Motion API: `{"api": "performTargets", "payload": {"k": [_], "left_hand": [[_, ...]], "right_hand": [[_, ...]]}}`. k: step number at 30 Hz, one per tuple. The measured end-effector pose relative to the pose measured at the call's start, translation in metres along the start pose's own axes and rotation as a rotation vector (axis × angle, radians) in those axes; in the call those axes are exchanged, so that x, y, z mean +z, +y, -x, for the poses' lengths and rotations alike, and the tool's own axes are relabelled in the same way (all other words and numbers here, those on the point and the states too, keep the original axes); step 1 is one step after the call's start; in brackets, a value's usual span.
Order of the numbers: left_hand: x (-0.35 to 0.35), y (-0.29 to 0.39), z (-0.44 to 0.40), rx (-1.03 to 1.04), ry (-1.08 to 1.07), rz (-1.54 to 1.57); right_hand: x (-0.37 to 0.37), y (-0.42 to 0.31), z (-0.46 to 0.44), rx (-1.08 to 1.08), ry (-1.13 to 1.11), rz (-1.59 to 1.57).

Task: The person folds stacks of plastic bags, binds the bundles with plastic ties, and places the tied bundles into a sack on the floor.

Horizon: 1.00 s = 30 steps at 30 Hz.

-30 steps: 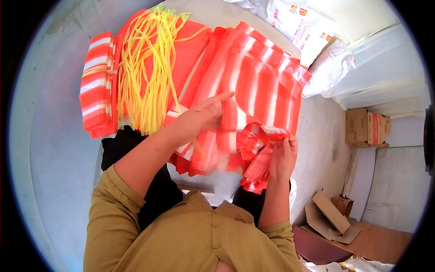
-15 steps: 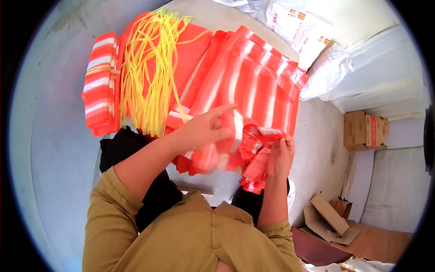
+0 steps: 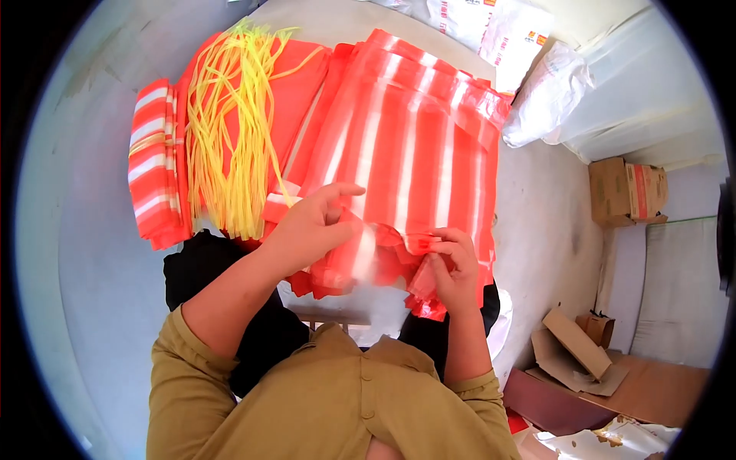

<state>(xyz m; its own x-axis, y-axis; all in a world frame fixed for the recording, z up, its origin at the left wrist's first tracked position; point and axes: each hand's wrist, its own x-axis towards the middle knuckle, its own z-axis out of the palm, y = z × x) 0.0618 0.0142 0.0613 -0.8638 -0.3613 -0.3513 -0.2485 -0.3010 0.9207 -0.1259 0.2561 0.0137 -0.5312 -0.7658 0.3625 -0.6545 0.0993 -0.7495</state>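
A stack of red-and-white striped plastic bags [image 3: 406,146] spreads out before me, its near edge crumpled. At that edge my right hand [image 3: 454,268] pinches a piece of the top bag between thumb and fingers. My left hand [image 3: 314,226] is over the near left part of the stack, index finger stretched out and thumb apart, with nothing seen in it. Left of the stack, a bunch of yellow plastic strips [image 3: 234,138] lies on red plastic. Farther left is a folded, tied bundle of striped bags [image 3: 156,165].
White printed sacks [image 3: 514,46] stand beyond the stack at the upper right. A cardboard box [image 3: 627,190] is by the right wall. Opened cardboard [image 3: 575,353] lies on a brown surface at the lower right. My black-clad knees are under the near edge.
The whole view has shifted a little. My right hand has brought the pinched edge of the bag slightly leftward. My left hand stays outstretched over the stack.
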Motion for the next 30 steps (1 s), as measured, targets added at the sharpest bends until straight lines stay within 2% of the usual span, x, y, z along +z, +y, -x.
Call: {"api": "performTargets", "payload": {"k": [3,6,7,10,14,23,25,28,30], "left_hand": [[0.010,0.011,-0.019,0.042,0.016,-0.122],[0.027,0.020,-0.033,0.118,0.024,-0.387],[0.032,0.023,-0.040,0.152,0.021,-0.590],[0.046,0.019,-0.058,0.247,-0.029,-0.661],[0.053,0.014,-0.071,0.195,-0.051,-0.752],[0.054,0.006,-0.065,0.240,-0.231,-0.639],[0.056,0.009,-0.059,0.360,-0.266,-0.712],[0.067,0.003,-0.051,0.585,-0.176,-0.784],[0.070,-0.011,-0.054,0.671,-0.094,-0.825]], "right_hand": [[-0.002,-0.008,-0.002,-0.113,0.004,0.180],[-0.004,-0.010,0.000,-0.144,-0.033,0.233],[-0.004,-0.009,0.001,-0.145,-0.052,0.241],[-0.002,-0.009,0.000,-0.150,-0.050,0.228],[-0.004,-0.012,-0.007,-0.159,-0.035,0.202],[-0.007,-0.018,-0.013,-0.056,0.018,0.104],[-0.006,-0.018,-0.013,0.030,0.062,0.054],[-0.010,-0.016,-0.018,0.115,0.027,0.010],[-0.018,-0.016,-0.023,0.069,-0.075,0.018]]}}
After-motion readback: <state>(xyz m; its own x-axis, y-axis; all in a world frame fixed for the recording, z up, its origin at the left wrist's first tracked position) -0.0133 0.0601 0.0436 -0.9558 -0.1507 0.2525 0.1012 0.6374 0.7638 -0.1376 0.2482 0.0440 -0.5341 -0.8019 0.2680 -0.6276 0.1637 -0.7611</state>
